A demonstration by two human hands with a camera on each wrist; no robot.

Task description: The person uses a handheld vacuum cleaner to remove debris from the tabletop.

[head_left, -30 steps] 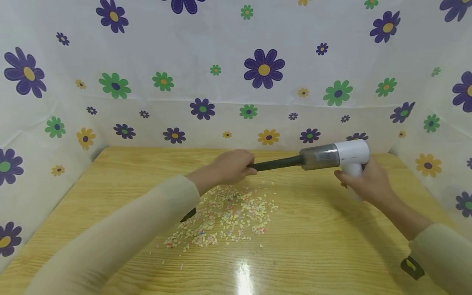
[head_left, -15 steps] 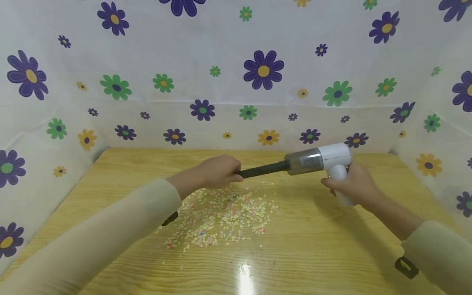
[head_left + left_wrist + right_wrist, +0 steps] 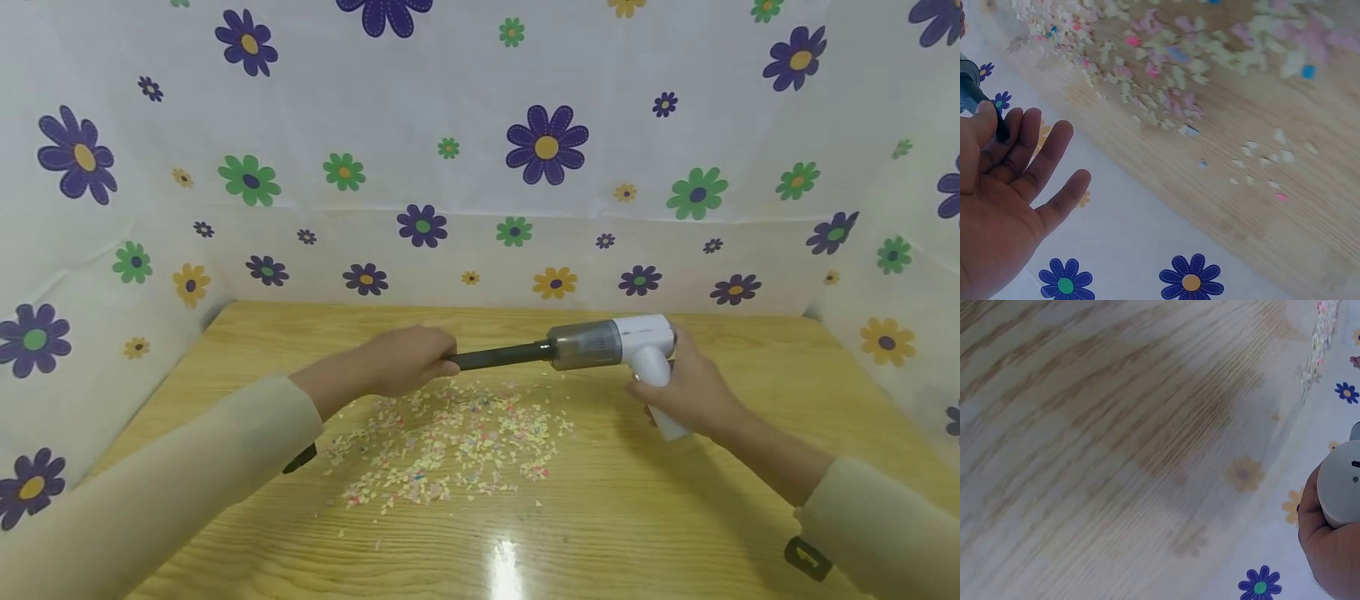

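We hold the vacuum (image 3: 615, 343) in the middle of the head view, a little right of centre, above the table (image 3: 675, 517) and not touching it. Compared with one second ago it has come lower and to the left in the frame; its white body was near the right side of the back wall line, now it sits closer to the centre. The black nozzle (image 3: 498, 357) points left and stays nearly level.

Our right hand (image 3: 686, 392) is wrapped around the white handle, fingers closed on it. Our left hand (image 3: 401, 358) is at the far end of the nozzle; in the head view it looks closed on the tube, but the left wrist view shows the fingers (image 3: 1041, 165) mostly straight, with only the thumb side touching the black tip. So the hold there seems loose.

The scraps (image 3: 450, 446) lie just below the nozzle, in the centre of the table, and the heap looks the same as before. We judge that the tool is being brought nearer to them, but no cleaning has begun.
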